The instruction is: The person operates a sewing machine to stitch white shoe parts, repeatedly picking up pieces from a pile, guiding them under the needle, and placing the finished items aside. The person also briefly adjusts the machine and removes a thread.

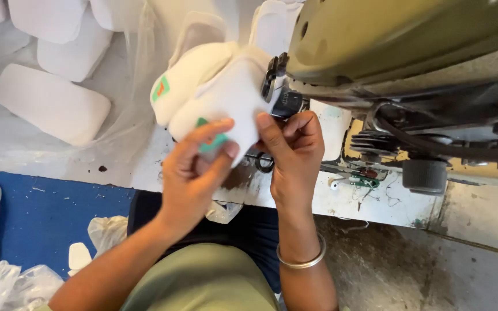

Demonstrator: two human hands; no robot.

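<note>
A padded white fabric piece (226, 86) with small green labels lies under the head of an olive-green sewing machine (387, 34). My left hand (194, 173) pinches its near edge, thumb and fingers over a green label (214, 141). My right hand (292, 155) holds the same edge beside the left, close to the machine's needle area (278, 92). A metal bangle (302, 262) circles my right wrist.
Several white foam pads (50, 103) lie on the white table (76, 158) at the left, under clear plastic sheet. A black drive belt and pulley (387, 141) run at the right. Blue floor cloth (47, 213) and plastic bags (7, 282) sit lower left.
</note>
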